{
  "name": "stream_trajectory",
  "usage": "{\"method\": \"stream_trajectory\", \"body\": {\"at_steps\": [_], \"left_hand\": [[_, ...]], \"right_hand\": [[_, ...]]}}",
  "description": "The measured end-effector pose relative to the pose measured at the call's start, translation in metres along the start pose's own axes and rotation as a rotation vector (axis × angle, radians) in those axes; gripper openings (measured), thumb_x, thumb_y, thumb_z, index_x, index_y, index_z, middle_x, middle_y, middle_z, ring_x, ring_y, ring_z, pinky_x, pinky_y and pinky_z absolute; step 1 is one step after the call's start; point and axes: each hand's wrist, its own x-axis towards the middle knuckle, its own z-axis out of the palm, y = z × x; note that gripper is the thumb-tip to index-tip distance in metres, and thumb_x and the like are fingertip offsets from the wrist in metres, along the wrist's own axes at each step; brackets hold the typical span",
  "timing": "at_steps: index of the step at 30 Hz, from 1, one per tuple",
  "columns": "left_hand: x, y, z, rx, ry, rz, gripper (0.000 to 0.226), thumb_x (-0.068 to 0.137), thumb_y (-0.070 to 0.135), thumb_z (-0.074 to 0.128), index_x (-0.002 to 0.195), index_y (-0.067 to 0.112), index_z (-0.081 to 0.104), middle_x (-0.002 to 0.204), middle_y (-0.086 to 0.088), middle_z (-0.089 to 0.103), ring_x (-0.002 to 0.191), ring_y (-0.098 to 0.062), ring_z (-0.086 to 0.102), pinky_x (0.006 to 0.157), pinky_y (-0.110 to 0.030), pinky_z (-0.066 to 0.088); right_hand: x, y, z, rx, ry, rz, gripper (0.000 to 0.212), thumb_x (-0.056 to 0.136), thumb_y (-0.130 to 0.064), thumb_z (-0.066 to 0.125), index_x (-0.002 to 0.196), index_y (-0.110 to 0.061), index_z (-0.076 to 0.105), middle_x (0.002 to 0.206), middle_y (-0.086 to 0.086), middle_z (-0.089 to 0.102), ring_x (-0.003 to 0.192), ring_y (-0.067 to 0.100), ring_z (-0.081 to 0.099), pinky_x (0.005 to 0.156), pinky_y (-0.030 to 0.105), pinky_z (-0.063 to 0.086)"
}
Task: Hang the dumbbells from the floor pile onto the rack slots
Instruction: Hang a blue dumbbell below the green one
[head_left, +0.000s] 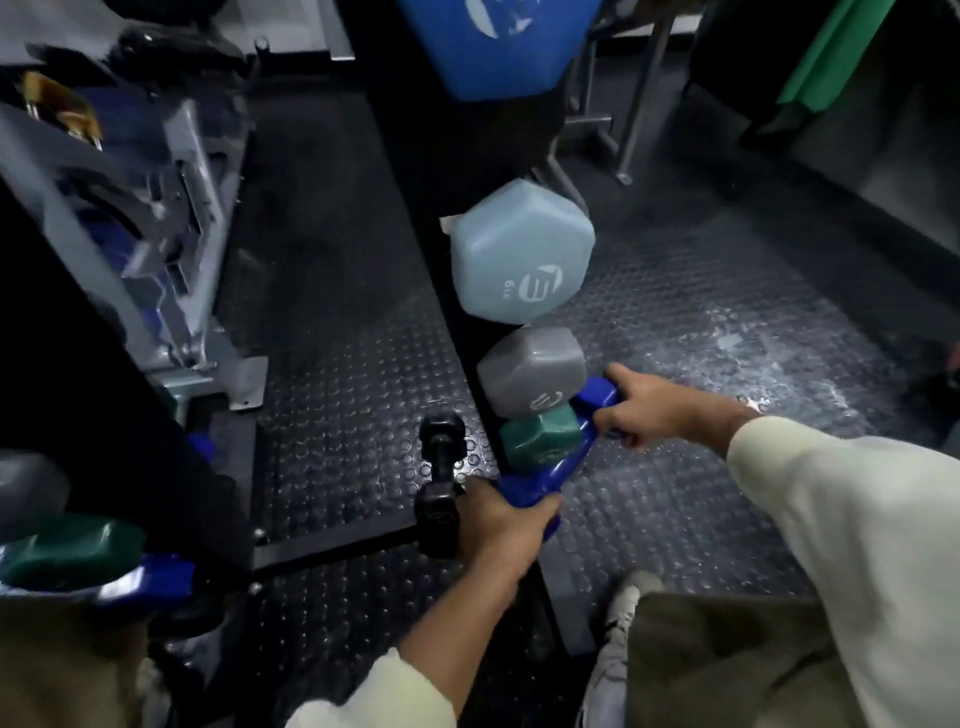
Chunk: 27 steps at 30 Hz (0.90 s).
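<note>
The black studded rubber floor (332, 395) carries a tall black upright dumbbell rack (415, 171), seen from above. On the rack hang, from top down, a large bright blue vinyl dumbbell (488, 47), a pale blue hexagonal vinyl dumbbell (519, 249), a grey hexagonal vinyl dumbbell (530, 369) and a small green hexagonal vinyl dumbbell (537, 434). Just below the green one, a royal blue vinyl-coated dumbbell (550, 467) is held at the lowest slot. The left hand (498, 525) curls round its near head; the right hand (644, 405) wraps its fingers round the far head. Beside the left hand a small black metal dumbbell (441, 483) lies on the floor.

The royal blue dumbbell looks rigid, small and fairly light, though its smooth glossy coating could slip; holding both heads suits steering the narrow bar into the slot.

The pale blue head reads "6 LB" beside a round logo; the grey head bears a similar logo, its weight unreadable.
</note>
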Motion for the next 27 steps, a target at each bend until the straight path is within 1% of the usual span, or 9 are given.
{"method": "stream_trajectory", "body": {"at_steps": [6, 10, 12, 15, 18, 20, 23, 25, 27], "left_hand": [[-0.015, 0.014, 0.002, -0.211, -0.097, -0.026, 0.064, 0.053, 0.033, 0.099, 0.106, 0.025, 0.065, 0.097, 0.007, 0.078, 0.084, -0.015, 0.078, 0.073, -0.045, 0.066], [-0.01, 0.02, 0.008, -0.295, -0.188, -0.042, 0.047, 0.072, 0.004, 0.091, 0.112, 0.016, 0.069, 0.103, -0.002, 0.079, 0.091, -0.021, 0.078, 0.077, -0.046, 0.065], [-0.008, 0.023, 0.009, -0.342, -0.21, -0.049, 0.046, 0.075, -0.004, 0.087, 0.113, 0.014, 0.069, 0.103, -0.005, 0.079, 0.092, -0.024, 0.078, 0.077, -0.046, 0.065], [-0.008, 0.021, 0.011, -0.395, -0.226, -0.047, 0.047, 0.077, -0.009, 0.083, 0.116, 0.012, 0.067, 0.106, -0.01, 0.079, 0.092, -0.025, 0.078, 0.069, -0.038, 0.064], [-0.008, 0.019, 0.009, -0.466, -0.247, -0.06, 0.043, 0.083, -0.012, 0.075, 0.117, 0.012, 0.065, 0.1, -0.004, 0.079, 0.079, -0.017, 0.078, 0.059, -0.03, 0.062], [-0.005, 0.018, 0.008, -0.505, -0.255, -0.088, 0.041, 0.087, -0.008, 0.072, 0.124, 0.007, 0.063, 0.105, -0.008, 0.077, 0.078, -0.016, 0.078, 0.062, -0.034, 0.064], [-0.001, 0.018, 0.009, -0.552, -0.251, -0.116, 0.039, 0.089, -0.005, 0.072, 0.125, 0.007, 0.063, 0.113, -0.012, 0.075, 0.083, -0.018, 0.078, 0.071, -0.041, 0.065], [-0.001, 0.023, 0.01, -0.573, -0.258, -0.132, 0.039, 0.088, -0.007, 0.071, 0.123, 0.008, 0.063, 0.113, -0.012, 0.075, 0.084, -0.021, 0.078, 0.074, -0.043, 0.065], [-0.002, 0.025, 0.011, -0.59, -0.259, -0.154, 0.04, 0.088, -0.008, 0.07, 0.124, 0.009, 0.063, 0.114, -0.014, 0.075, 0.084, -0.022, 0.078, 0.077, -0.046, 0.064]], "right_hand": [[0.009, 0.004, -0.005, -0.088, 0.041, -0.067, 0.025, 0.084, -0.021, 0.071, 0.103, -0.015, 0.055, 0.087, 0.01, 0.071, 0.064, 0.025, 0.071, 0.052, 0.031, 0.059], [0.029, 0.01, -0.007, -0.103, 0.121, -0.073, 0.034, 0.084, -0.025, 0.073, 0.115, -0.018, 0.061, 0.104, 0.01, 0.071, 0.086, 0.028, 0.07, 0.073, 0.034, 0.059], [0.035, 0.012, -0.005, -0.085, 0.146, -0.084, 0.038, 0.085, -0.025, 0.072, 0.121, -0.019, 0.063, 0.11, 0.008, 0.069, 0.093, 0.026, 0.067, 0.082, 0.033, 0.055], [0.041, 0.012, 0.003, -0.082, 0.144, -0.128, 0.039, 0.086, -0.023, 0.071, 0.123, -0.019, 0.06, 0.107, 0.007, 0.069, 0.094, 0.027, 0.067, 0.085, 0.033, 0.054], [0.047, 0.01, 0.009, -0.118, 0.112, -0.192, 0.038, 0.089, -0.026, 0.071, 0.124, -0.02, 0.057, 0.107, 0.004, 0.069, 0.093, 0.024, 0.067, 0.086, 0.035, 0.054], [0.054, 0.006, 0.011, -0.123, 0.113, -0.221, 0.038, 0.096, -0.029, 0.068, 0.13, -0.02, 0.056, 0.109, 0.003, 0.069, 0.093, 0.023, 0.066, 0.086, 0.032, 0.052], [0.067, 0.0, 0.008, -0.063, 0.184, -0.192, 0.032, 0.099, -0.014, 0.055, 0.131, -0.016, 0.063, 0.113, 0.008, 0.071, 0.096, 0.026, 0.068, 0.083, 0.03, 0.051], [0.076, 0.0, 0.004, 0.017, 0.168, -0.159, 0.035, 0.096, -0.012, 0.058, 0.13, -0.017, 0.065, 0.116, 0.009, 0.073, 0.094, 0.023, 0.07, 0.08, 0.029, 0.056], [0.079, 0.004, -0.001, 0.093, 0.11, -0.15, 0.05, 0.094, -0.015, 0.066, 0.143, -0.019, 0.058, 0.124, 0.008, 0.07, 0.089, 0.018, 0.07, 0.072, 0.025, 0.058]]}}
